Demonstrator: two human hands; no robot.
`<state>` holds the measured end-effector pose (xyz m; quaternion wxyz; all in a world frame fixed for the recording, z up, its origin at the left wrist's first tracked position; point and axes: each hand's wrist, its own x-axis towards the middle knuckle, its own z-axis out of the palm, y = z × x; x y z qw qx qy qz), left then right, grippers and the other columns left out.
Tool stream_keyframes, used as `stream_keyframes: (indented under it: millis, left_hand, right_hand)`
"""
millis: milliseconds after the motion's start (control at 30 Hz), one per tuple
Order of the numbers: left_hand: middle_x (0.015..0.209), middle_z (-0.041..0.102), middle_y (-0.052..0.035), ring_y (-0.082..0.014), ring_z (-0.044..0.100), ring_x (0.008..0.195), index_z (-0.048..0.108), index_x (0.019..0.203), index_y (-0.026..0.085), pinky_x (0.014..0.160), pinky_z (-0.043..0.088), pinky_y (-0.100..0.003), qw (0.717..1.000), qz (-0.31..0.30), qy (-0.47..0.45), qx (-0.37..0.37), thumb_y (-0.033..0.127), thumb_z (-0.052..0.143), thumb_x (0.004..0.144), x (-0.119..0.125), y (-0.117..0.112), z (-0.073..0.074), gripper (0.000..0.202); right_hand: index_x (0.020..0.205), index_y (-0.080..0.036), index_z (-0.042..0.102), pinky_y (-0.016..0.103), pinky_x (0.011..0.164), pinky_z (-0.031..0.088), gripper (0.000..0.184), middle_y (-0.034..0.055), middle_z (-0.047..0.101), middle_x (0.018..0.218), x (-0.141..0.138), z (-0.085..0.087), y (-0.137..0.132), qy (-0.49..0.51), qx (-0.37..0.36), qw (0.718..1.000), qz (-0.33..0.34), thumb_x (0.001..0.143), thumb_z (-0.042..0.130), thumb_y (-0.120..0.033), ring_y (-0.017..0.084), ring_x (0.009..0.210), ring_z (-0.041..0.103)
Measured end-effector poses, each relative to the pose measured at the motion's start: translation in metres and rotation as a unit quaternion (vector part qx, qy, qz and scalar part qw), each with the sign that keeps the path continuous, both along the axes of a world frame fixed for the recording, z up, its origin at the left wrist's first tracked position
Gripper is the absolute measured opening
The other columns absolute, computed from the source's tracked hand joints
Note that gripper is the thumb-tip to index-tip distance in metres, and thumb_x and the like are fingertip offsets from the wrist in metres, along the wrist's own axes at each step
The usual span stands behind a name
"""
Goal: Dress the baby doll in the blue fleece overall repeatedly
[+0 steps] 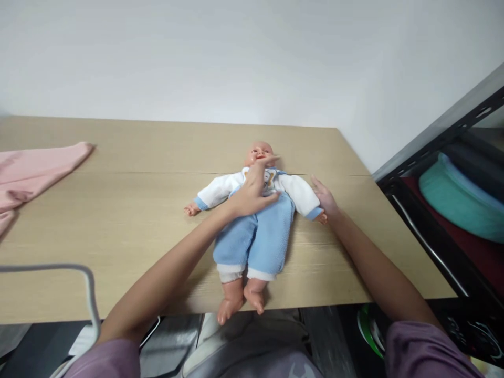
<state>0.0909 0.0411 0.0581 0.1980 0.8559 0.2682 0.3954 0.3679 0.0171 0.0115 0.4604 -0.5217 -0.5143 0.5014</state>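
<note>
A baby doll (258,231) lies face up on the wooden table (129,210), in a white top and light blue trousers, its bare feet hanging over the near edge. My left hand (254,189) rests on the doll's chest, fingers stretched up toward its chin and spread. My right hand (325,199) lies beside the doll's outstretched arm at the cuff, fingers flat and apart, touching the sleeve end.
A pink cloth (35,170) lies at the table's left edge. A black metal shelf (441,157) stands at the right with a teal folded item (457,197) on it. A white wire frame (84,283) pokes up at lower left. A white wall is behind.
</note>
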Motion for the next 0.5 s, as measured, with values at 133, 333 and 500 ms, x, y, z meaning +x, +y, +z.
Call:
stream_keyframes:
  millis: [133,333,500]
  left_hand:
    - [0.143,0.070,-0.0194,-0.0397,0.057,0.141,0.065,0.129,0.020,0.129,0.038,-0.059,0.968,0.245,0.033,-0.039,0.047,0.058,0.104,-0.047,0.010,0.000,0.037]
    - [0.128,0.078,-0.0294,-0.0476,0.070,0.127,0.070,0.114,0.013,0.113,0.051,-0.059,0.889,0.342,0.104,-0.285,0.063,0.049,0.104,-0.091,0.013,-0.019,0.056]
    - [0.106,0.087,-0.0177,-0.0382,0.080,0.103,0.079,0.103,0.018,0.090,0.064,-0.044,0.905,0.253,0.026,-0.342,0.084,0.053,0.098,-0.073,-0.010,-0.013,0.071]
  right_hand:
    - [0.088,-0.026,0.082,0.044,0.067,0.067,0.069,0.0074,0.083,0.078,-0.007,0.000,-0.005,0.047,-0.061,0.997,-0.012,0.078,0.070,-0.093,0.029,0.070,0.080]
    - [0.083,-0.026,0.080,0.043,0.052,0.062,0.049,0.0061,0.077,0.065,-0.023,0.006,-0.015,0.035,-0.072,0.997,-0.005,0.078,0.085,-0.074,0.026,0.051,0.069]
    - [0.116,-0.026,0.078,0.049,0.097,0.070,0.057,0.0075,0.087,0.112,-0.051,0.016,-0.019,0.050,-0.029,0.998,-0.021,0.071,0.095,-0.056,0.033,0.104,0.083]
